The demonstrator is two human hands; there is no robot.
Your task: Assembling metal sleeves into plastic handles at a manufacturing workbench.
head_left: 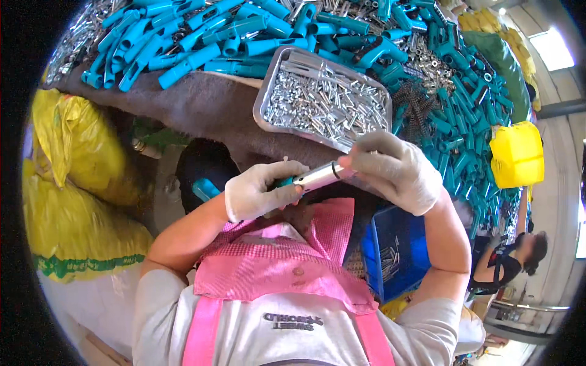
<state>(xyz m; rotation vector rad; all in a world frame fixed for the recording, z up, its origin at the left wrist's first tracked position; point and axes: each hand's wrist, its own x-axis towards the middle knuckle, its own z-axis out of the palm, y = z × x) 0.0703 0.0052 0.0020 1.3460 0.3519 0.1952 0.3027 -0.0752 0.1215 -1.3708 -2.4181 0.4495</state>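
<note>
A silver metal tube (316, 178) with a dark ring near its right end is held between my gloved hands, in front of my pink apron. My left hand (259, 190) closes round its left end, where a bit of teal plastic shows between thumb and fingers. Bent fingers of my right hand (397, 174) pinch the tube's right end, with bare fingertips poking out of the glove. Whether a small part sits in that pinch is hidden. Just beyond my right hand lies a metal tray (264, 100) heaped with small silver pins and a few longer metal strips.
Teal plastic handles (201, 36) pile up along the table's far side and right. Dark springs (421, 100) lie right of the tray. A blue bin (397, 244) with metal pins stands below my right forearm. Yellow sacks (85, 201) stand left; another person (513, 262) is far right.
</note>
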